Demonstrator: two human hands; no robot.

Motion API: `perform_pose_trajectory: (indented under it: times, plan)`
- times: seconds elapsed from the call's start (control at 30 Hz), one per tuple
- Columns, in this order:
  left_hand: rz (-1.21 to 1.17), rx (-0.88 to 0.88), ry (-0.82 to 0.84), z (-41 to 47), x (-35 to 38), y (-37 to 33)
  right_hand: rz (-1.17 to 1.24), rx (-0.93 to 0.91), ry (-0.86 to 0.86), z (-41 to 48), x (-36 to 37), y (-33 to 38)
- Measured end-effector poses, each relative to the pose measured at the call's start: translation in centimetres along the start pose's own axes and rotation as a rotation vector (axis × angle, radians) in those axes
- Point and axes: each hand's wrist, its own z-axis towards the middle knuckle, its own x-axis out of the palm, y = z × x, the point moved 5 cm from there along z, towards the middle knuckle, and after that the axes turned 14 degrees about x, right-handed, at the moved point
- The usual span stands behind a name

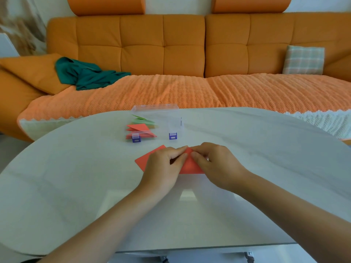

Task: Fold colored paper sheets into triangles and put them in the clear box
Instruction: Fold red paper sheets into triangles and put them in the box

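Note:
A red paper sheet (190, 165) lies on the white table (76, 177) in front of me, partly folded over. My left hand (164, 166) and my right hand (216, 164) both pinch its far corner between thumb and fingers. Most of the sheet is hidden under my hands; a red edge shows at the left. Beyond it stands the clear box (171, 120), lid open, with purple latches. Folded green and red triangles (139, 127) lie in its left part.
An orange sofa (144, 46) with a ribbed orange cover runs behind the table. A green cloth (85, 74) lies on its left side, a checked cushion (303, 59) on the right. The table's curved far edge is just behind the box.

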Motion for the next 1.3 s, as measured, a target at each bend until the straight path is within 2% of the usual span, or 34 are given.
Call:
perform_pose_trajectory:
  times: [0.23, 0.47, 0.63, 0.73, 0.83, 1.0, 1.1, 1.23, 1.3]
  plan:
    - [-0.012, 0.026, 0.016, 0.2, 0.9, -0.4, -0.061, 0.013, -0.008, -0.1, -0.6, -0.4]
    - [0.005, -0.001, 0.04, -0.1, 1.6, -0.5, 0.098, 0.177, -0.02, 0.2, -1.2, -1.8]
    - [0.248, -0.037, 0.257, 0.2, 1.0, 0.1, 0.1, 0.262, 0.064, 0.7, -1.0, -2.4]
    - [0.33, 0.082, 0.276, 0.1, 0.0, -0.4, 0.056, 0.281, 0.099, 0.9, -0.8, -2.9]
    - [0.26, 0.264, 0.316, -0.2, 0.1, -1.7, -0.022, 0.278, 0.112, 0.9, -0.6, -2.7]
    - [0.271, 0.301, 0.551, -1.3, 1.8, -1.3, -0.146, 0.255, 0.074, 1.0, -0.3, -2.5]
    - [0.281, 0.292, 0.583, -1.4, 1.8, -1.1, -0.244, 0.203, 0.021, 0.7, -0.2, -2.0]
    - [0.304, 0.313, 0.592, -1.2, 1.8, -1.4, -0.497, 0.04, -0.147, 0.3, -0.3, -1.2]
    - [0.312, 0.324, 0.585, -1.2, 1.8, -1.5, -0.515, -0.04, -0.197, 0.1, -0.5, -0.9]
